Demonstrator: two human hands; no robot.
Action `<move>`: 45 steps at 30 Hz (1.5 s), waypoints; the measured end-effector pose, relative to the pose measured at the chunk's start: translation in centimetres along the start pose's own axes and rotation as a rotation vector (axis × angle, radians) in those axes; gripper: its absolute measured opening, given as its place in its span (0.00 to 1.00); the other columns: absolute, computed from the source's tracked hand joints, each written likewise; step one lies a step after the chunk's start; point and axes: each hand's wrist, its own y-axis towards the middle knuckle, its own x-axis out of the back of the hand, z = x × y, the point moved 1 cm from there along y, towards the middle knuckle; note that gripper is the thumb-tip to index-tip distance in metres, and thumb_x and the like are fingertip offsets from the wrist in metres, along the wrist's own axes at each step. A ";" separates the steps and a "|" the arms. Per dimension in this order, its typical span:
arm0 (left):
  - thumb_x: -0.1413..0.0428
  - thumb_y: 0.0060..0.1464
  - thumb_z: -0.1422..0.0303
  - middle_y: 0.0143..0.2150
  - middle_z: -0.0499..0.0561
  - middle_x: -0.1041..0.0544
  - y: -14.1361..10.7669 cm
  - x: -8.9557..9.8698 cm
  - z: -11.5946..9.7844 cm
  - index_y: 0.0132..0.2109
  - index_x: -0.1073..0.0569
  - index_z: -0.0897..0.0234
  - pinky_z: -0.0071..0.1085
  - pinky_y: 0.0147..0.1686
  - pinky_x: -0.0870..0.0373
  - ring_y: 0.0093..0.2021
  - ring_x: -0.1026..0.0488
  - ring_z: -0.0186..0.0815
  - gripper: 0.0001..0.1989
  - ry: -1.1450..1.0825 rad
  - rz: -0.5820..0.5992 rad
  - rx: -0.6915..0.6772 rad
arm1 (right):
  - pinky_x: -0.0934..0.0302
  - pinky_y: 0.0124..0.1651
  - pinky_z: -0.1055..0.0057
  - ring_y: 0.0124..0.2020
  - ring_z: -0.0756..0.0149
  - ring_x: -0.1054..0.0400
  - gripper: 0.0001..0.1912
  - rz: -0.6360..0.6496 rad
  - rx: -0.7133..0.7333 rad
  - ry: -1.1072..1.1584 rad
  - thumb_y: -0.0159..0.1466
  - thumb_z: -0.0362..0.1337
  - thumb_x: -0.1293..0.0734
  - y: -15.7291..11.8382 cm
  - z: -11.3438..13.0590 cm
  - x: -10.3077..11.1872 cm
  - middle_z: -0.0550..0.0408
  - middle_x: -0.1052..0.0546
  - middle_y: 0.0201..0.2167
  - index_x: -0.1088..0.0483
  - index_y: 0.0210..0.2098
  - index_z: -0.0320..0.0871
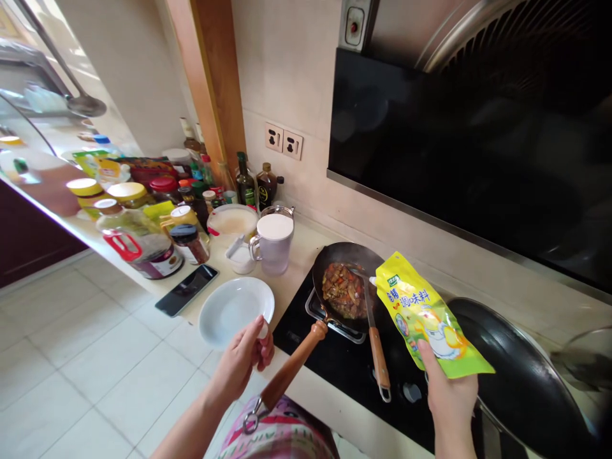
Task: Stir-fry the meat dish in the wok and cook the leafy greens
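Observation:
My right hand (449, 395) grips a yellow-green seasoning pouch (425, 319) by its lower end. The pouch is tilted, its white spout pointing left at the edge of the wok (319, 271). In that wok lies browned, chopped food (342, 287), with faint steam above it. A spatula (377, 357) with a wooden handle rests in the wok, its handle toward me. My left hand (248, 347) is closed in a pinch on a small white cap (262, 329). It is between the white plate (224, 306) and the wok's wooden handle (291, 370).
A larger black pan (521, 376) stands at the right of the black stove (329, 370). Left of the stove are a lidded jug (276, 248), a phone (187, 291) and several bottles and jars (138, 242). A dark range hood panel (454, 172) juts out above.

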 end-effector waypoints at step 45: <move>0.44 0.49 0.44 0.18 0.43 0.38 0.5 0.3 -1.3 0.23 0.38 0.63 0.24 0.20 0.45 0.20 0.41 0.28 0.26 0.087 0.065 0.011 | 0.28 0.40 0.58 0.42 0.46 0.27 0.37 -0.034 -0.086 -0.084 0.40 0.49 0.21 -2.5 1.1 -0.2 0.42 0.22 0.42 0.29 0.44 0.36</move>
